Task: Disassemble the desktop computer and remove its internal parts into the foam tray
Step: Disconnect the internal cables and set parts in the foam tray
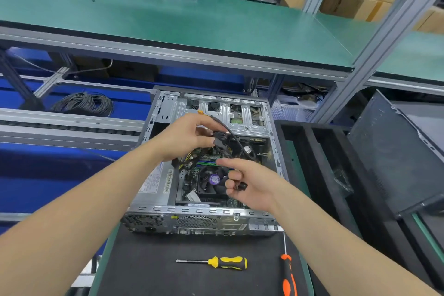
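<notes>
Most of the work looks to lie ahead, judged from the head view: the desktop computer lies on the worktop with its side open. The cooler fan, power supply and drive cage are all seated inside. What seems to be the removed side panel lies at the right. The left hand grips the plug end of a black cable raised above the board, so unplugging appears to be the step in hand. The right hand hovers over the case with its forefinger out and its other fingers curled round a small black part. Just beside the case, the foam tray shows dark slots with no computer part visible in them; a clear bag may lie in one. A yellow screwdriver and an orange screwdriver rest on the worktop in front.
</notes>
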`<state>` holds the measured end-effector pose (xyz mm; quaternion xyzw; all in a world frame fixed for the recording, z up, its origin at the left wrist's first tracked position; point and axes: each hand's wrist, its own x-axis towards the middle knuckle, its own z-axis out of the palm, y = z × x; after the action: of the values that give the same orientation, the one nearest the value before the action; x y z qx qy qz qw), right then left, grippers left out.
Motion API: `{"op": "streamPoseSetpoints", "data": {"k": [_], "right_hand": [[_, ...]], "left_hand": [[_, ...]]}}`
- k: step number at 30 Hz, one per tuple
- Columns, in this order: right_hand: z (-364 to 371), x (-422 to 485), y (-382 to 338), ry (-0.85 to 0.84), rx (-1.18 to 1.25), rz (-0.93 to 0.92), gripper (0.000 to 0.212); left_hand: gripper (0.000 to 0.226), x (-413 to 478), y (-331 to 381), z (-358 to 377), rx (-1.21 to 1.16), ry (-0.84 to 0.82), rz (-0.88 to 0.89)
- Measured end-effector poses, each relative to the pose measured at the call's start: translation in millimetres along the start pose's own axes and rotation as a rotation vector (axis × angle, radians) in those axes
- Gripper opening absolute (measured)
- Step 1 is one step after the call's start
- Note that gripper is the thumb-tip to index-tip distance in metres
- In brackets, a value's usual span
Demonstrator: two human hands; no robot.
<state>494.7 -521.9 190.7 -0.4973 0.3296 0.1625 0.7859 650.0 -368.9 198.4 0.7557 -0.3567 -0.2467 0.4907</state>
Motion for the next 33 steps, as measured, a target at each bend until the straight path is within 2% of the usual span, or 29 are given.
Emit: {"op": "streamPoseSetpoints", "data": {"k": [2,5,7,9,11,13,17,19,20,22,23,24,25,27,29,30,33], "right_hand": [[9,5,4,0.014,-0.027,-0.014,0.038],[21,11,7,-0.018,-0.154,-0.065,0.032],[27,13,7,-0.012,-0.228,-0.093,0.04],[32,11,4,0.024,-0.315,-0.114,0.058],[34,7,0,0.071,-0.58,-0.135,0.073],[33,-3,-5,0.083,-0.976,-0.147,0.08],[17,-28,-22,0.012,-1.508,-0.103,0.051],[3,-34,-34,0.099,-1.692,-0.06,0.05],[-4,-36,-40,0.206,-1.747,-0.045,0.049],[-17,-31,-49,0.494,-1.778,-0.092,0.047],[-23,-26,-52,0.613,-1.739,-0.183,0.044],[-26,-22,-53,0.662,-1.654,-0.315,0.042],[-28,-18,-54,0.633,-1.574,-0.433,0.047],[-33,-6,-53,0.452,-1.515,-0.571,0.059],[-32,3,-48,0.354,-1.557,-0.61,0.033],[-33,9,-44,0.361,-1.563,-0.64,0.021],[-34,15,-37,0.592,-1.369,-0.732,0.043]], "left_hand": [[0.031,1,1,-3,0.012,0.061,0.01],[0.036,0,1,-10,0.009,0.064,-0.005],[0.04,-1,-1,-13,-0.009,0.064,-0.028],[0.043,-2,-3,-14,-0.069,0.097,-0.052],[0.045,-3,-4,-13,-0.111,0.125,-0.06],[0.046,-5,-5,-12,-0.119,0.135,-0.07],[0.046,-5,-8,-10,-0.103,0.145,-0.091],[0.051,-5,-11,-10,-0.129,0.145,-0.101],[0.051,-6,-13,-10,-0.133,0.152,-0.102],[0.048,-5,-17,-12,-0.138,0.17,-0.104],[0.047,-5,-18,-12,-0.149,0.172,-0.107],[0.048,-4,-19,-13,-0.161,0.17,-0.109],[0.048,-3,-20,-12,-0.169,0.168,-0.108],[0.05,-2,-22,-11,-0.183,0.171,-0.1],[0.053,-2,-23,-10,-0.228,0.176,-0.107],[0.055,-2,-23,-10,-0.249,0.173,-0.114],[0.062,-2,-23,-11,-0.27,0.156,-0.129]]}}
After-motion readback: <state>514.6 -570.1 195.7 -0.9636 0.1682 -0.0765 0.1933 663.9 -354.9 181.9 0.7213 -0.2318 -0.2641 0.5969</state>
